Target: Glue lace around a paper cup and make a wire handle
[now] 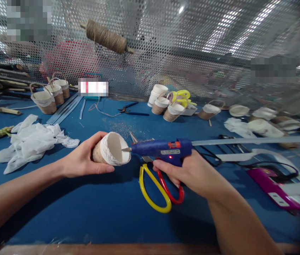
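Blue cloth covers the worktop (99, 212), and above its near middle the left hand (82, 159) holds a small paper cup (111, 148), wrapped in tan twine and lined with white fabric, tipped on its side with the mouth facing right. The grip is closed round the cup's body, thumb on top. The right hand (192, 173) has its grip wrapped about the handle of a blue hot-glue gun (163, 148) with its red lamp lit, and the nozzle touches the right side of the cup's rim. A long clear glue stick (250, 141) juts from the gun's back toward the right. As far as shows, the twine wrap and the fabric folded over the rim are in place. The cup has no handle, unlike the handled twine baskets (47, 101) at the far left, and whether glue lies on the rim cannot be made out. Just under the gun lie scissors with yellow and red handles (156, 187), so the space beneath the hands looks tight. A heap of white fabric scraps (31, 141) lies to the left, and a magenta device (274, 187) with black cords lies to the right. The widest room for the arms is over the near strip of cloth, up to the wooden edge (139, 249). A perforated metal screen (152, 46) closes the far side.
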A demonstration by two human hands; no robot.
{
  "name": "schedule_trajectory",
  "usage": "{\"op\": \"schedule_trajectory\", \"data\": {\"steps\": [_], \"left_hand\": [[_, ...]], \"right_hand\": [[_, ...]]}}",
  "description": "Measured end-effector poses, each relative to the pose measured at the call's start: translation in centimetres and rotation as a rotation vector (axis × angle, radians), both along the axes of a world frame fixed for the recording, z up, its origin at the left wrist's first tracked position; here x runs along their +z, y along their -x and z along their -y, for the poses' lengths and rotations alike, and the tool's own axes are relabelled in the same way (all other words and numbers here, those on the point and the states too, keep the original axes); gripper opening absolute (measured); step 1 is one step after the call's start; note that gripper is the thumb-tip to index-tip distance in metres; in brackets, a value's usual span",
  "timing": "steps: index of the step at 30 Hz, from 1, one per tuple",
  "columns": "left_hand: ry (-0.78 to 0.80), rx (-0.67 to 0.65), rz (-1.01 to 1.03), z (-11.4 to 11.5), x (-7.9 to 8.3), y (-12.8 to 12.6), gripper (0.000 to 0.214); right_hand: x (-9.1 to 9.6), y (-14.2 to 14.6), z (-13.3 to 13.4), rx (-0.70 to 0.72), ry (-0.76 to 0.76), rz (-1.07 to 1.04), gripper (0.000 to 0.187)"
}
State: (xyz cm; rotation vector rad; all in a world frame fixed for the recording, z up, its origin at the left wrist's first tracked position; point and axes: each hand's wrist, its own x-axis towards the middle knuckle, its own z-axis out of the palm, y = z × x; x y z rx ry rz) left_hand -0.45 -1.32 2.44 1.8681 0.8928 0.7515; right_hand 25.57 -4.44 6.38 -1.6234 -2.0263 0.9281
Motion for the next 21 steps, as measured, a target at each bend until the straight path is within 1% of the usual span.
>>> {"op": "schedule_trajectory", "data": {"steps": [6,9,11,14,16,21], "left_hand": [[-0.018,0.001,-0.015,0.08,-0.12,-0.14,0.057],[-0.035,0.016,-0.019,0.14,-0.01,-0.23,0.057],[-0.036,0.017,-0.023,0.17,0.02,-0.26,0.056],[-0.023,0.012,-0.018,0.22,-0.04,-0.29,0.057],[-0.009,-0.001,-0.010,0.27,-0.09,-0.33,0.058],[0.073,-0.088,0.038,0.42,-0.05,-0.39,0.059]], "right_hand": [[0.26,0.23,0.09,-0.016,-0.031,0.017,0.041],[0.41,0.40,0.10,-0.041,-0.073,0.036,0.047],[0.42,0.43,0.11,-0.031,-0.071,0.048,0.048],[0.31,0.34,0.13,-0.015,-0.052,0.040,0.044],[0.21,0.26,0.12,-0.030,-0.058,0.017,0.043],[0.02,0.09,-0.05,-0.003,-0.018,-0.068,0.030]]}}
